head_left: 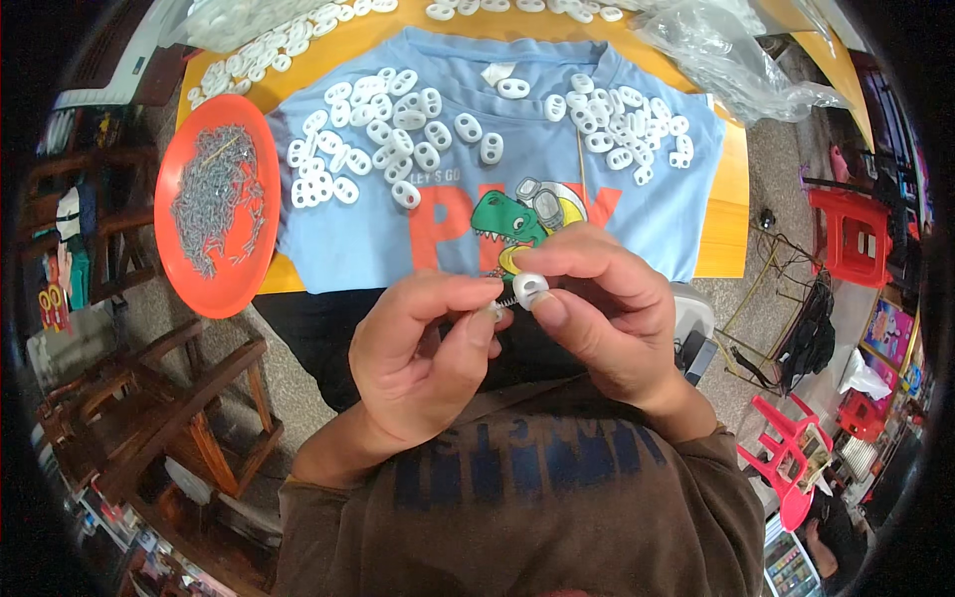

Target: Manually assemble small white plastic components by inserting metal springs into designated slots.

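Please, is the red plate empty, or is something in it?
Not empty: many small grey metal pieces lie in the red plate; its rim shows bare.

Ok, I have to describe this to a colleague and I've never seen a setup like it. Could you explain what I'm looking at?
No machine here: these are a person's bare hands, seen from a fisheye camera on their head, looking down. The lens bends straight edges.

A blue shirt lies on a wooden table, with two clusters of white two-holed pieces on it. At the left, an orange-red dish holds small grey metal parts.

The right hand pinches a white piece; the left hand appears to pinch a spring-like coil, partly hidden by fingers.
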